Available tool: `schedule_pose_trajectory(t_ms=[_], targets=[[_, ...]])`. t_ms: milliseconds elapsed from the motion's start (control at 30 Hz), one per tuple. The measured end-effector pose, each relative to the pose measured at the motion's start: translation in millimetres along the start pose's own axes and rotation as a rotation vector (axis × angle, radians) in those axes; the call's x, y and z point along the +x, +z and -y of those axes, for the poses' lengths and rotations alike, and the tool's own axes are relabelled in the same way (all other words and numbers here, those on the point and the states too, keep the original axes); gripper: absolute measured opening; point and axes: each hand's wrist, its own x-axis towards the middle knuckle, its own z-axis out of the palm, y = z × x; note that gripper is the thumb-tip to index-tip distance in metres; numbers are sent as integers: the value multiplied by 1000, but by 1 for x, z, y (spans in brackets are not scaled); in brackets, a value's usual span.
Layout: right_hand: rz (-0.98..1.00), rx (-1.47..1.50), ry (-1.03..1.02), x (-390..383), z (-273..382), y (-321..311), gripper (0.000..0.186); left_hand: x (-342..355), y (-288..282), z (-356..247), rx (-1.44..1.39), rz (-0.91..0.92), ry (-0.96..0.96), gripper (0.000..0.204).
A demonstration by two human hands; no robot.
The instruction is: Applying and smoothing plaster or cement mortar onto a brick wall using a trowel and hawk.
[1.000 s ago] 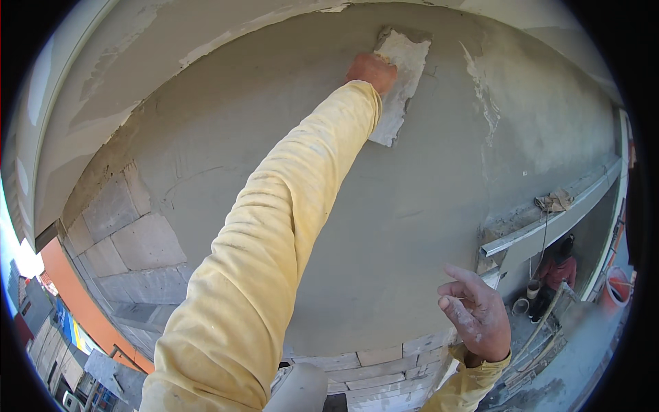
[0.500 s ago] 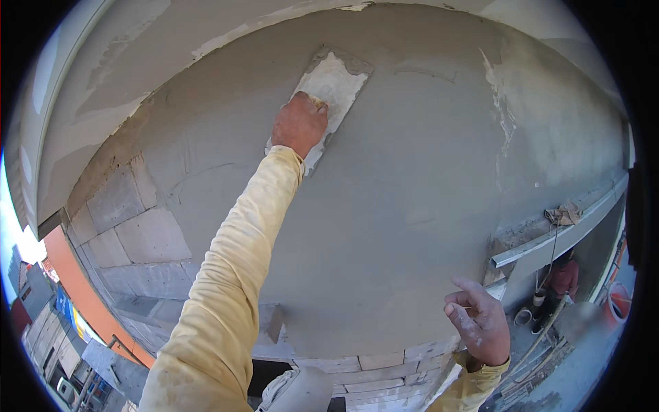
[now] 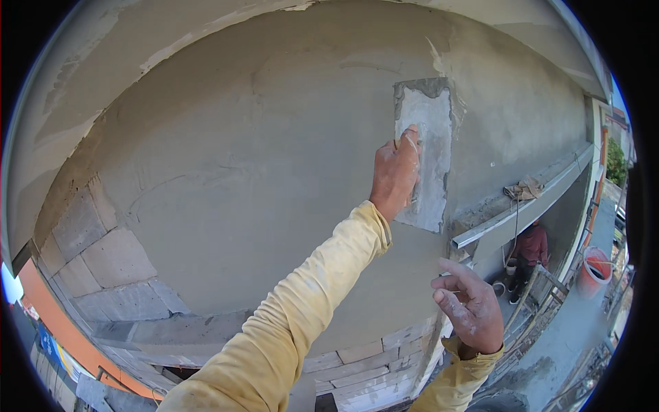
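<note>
My left hand (image 3: 396, 172) is closed round the handle of a plastering trowel (image 3: 432, 165), a long rectangular plate crusted with white and grey plaster. The trowel stands nearly upright against the wet grey plaster (image 3: 274, 178) of the wall, and its working face is hidden. Lower right, my right hand (image 3: 472, 309) hangs in the air in front of the wall. Its thumb and fingers are apart and half bent, dusted with plaster, and nothing shows in them. Both arms wear yellow sleeves.
Bare blocks (image 3: 117, 261) show at the wall's left. A metal-edged ledge (image 3: 528, 206) with a rag (image 3: 524, 189) on it juts out at right. Below stand a person in a red top (image 3: 532, 247) and a red bucket (image 3: 594, 271). A pale ceiling edge (image 3: 89, 75) curves overhead.
My left hand has carried the trowel rightward and somewhat down across the wall, turning it from slanted to nearly upright. The view has shifted right. My right hand keeps its half-bent pose.
</note>
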Motion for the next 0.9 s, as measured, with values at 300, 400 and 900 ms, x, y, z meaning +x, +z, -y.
schedule_pose_trajectory(t_ms=[300, 400, 900], targets=[[19, 16, 38, -1, -5, -4, 51, 37, 43, -35, -104, -49, 241, 44], [40, 6, 37, 2, 1, 1, 52, 79, 41, -25, 375, -298, 486, 45], [24, -21, 6, 3, -2, 11, 47, 81, -38, -72, 861, -392, 452, 41]])
